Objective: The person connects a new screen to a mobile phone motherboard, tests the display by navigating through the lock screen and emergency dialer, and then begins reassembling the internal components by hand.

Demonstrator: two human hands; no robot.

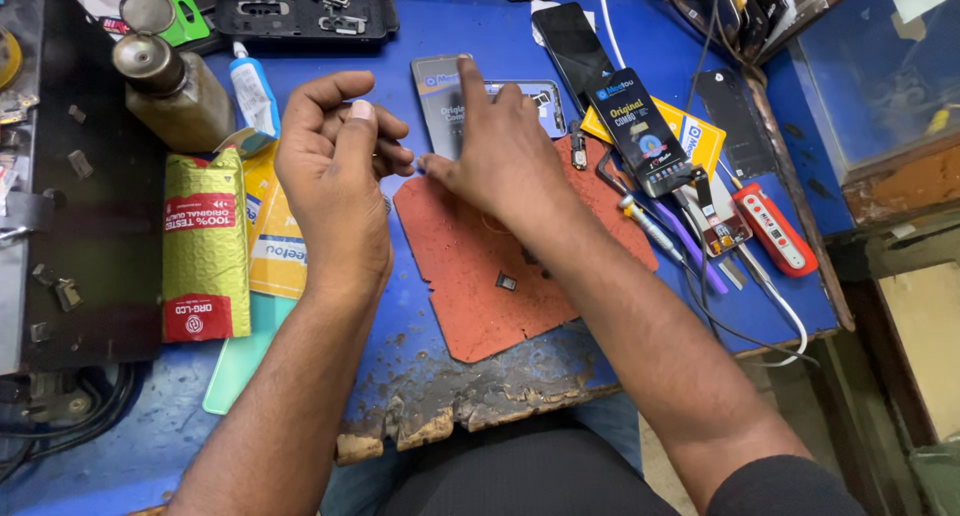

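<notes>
Pressing phone [455, 101]: right hand [500, 151] on it; left hand [335, 171] curled, possibly empty

tabletop [440, 36]: blue-painted wood; paint chipped away along the near edge, bare rough wood showing.
work mat [480, 276]: matt red-brown rubber, ragged cut edges, lying mid-tabletop.
phone [578, 41]: smooth glossy black glass, beyond the mat's far right corner.
dispenser bottle [170, 81]: dull metal pump top over a cloudy, grimy body, far left of the mat.
padded pouch [205, 241]: yellow-green bubble plastic, slightly shiny, left of the mat.
screwdriver handle [775, 231]: glossy red plastic, right of the mat.
glue tube [253, 91]: smooth white-and-blue plastic, beyond the mat's left edge.
</notes>
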